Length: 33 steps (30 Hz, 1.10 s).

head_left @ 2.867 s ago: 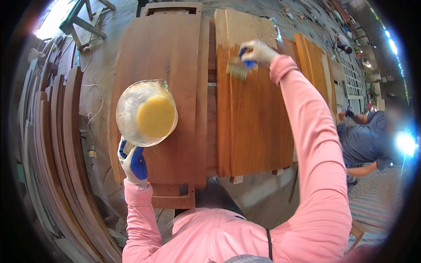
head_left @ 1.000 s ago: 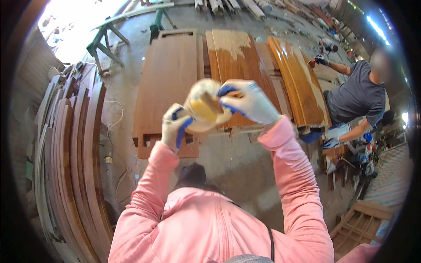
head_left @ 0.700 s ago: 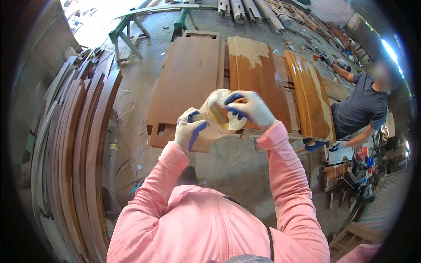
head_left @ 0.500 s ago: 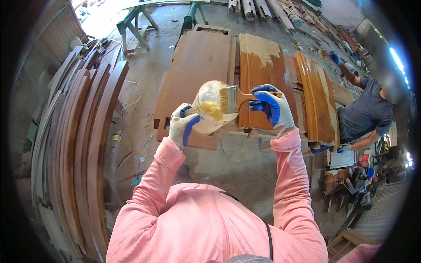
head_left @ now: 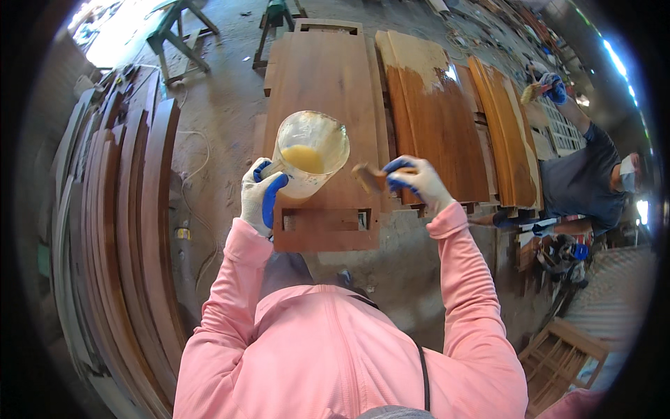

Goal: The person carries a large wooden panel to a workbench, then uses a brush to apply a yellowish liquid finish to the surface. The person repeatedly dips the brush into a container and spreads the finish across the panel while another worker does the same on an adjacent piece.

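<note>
My left hand [head_left: 261,197], in a white and blue glove, grips the handle of a stained translucent jug [head_left: 328,176]. Yellowish liquid [head_left: 303,159] lies in the bottom of the tilted jug. To its right, my right hand [head_left: 423,183] is closed round the wooden handle of a paintbrush [head_left: 371,176], slightly blurred, its bristles apart from the jug. Both hands are above a dull brown wooden panel [head_left: 317,77] with slots at its ends. Beside it lies a second panel [head_left: 436,146], mostly wet and glossy orange-brown, with a pale patch at its far end.
A third glossy panel [head_left: 504,133] lies further right. Beyond it a co-worker [head_left: 576,178] in a dark shirt holds a brush [head_left: 534,92]. Long curved boards [head_left: 150,230] stand along the left, with a cable [head_left: 202,164] on the floor beside them. Green trestles [head_left: 171,35] stand at the back.
The brush has come out of the jug and moved right and down. The jug has shifted slightly left and now tips less. My view has moved closer over the dull panel.
</note>
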### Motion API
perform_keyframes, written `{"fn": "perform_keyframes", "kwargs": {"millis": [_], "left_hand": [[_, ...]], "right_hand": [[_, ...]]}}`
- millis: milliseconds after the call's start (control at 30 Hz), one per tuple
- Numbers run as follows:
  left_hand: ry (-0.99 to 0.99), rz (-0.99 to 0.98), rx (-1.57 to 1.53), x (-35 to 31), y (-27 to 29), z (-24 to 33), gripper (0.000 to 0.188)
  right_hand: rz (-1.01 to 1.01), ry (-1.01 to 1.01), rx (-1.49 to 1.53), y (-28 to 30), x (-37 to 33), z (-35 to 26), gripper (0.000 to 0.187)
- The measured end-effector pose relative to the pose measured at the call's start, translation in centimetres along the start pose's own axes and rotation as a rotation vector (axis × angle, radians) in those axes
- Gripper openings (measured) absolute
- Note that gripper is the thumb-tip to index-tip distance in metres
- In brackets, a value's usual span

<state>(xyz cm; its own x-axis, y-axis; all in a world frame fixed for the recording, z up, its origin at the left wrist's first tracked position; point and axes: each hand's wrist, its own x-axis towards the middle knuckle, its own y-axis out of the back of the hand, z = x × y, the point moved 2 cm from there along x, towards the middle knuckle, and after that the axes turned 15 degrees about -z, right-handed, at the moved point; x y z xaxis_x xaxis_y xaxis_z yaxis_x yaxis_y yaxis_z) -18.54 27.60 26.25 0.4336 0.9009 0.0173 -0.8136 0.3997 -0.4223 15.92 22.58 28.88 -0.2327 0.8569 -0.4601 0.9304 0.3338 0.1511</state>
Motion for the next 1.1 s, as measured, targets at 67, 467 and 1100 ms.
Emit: {"fn": "perform_keyframes", "kwargs": {"millis": [67, 467, 1100], "left_hand": [[0.040, -0.070, 0.092, 2.3, 1.1, 1.2, 0.010], [0.134, -0.573, 0.205, 21.7, -9.2, 5.4, 0.014], [0.266, -0.472, -0.185, 29.3, -32.3, -17.8, 0.012]], "right_hand": [[-0.228, 0.074, -0.381, -1.7, 2.8, 0.2, 0.017], [0.061, 0.484, -0.747, -6.2, 4.2, 2.0, 0.027], [0.323, 0.453, -0.738, -3.4, -0.6, 7.6, 0.016]]}}
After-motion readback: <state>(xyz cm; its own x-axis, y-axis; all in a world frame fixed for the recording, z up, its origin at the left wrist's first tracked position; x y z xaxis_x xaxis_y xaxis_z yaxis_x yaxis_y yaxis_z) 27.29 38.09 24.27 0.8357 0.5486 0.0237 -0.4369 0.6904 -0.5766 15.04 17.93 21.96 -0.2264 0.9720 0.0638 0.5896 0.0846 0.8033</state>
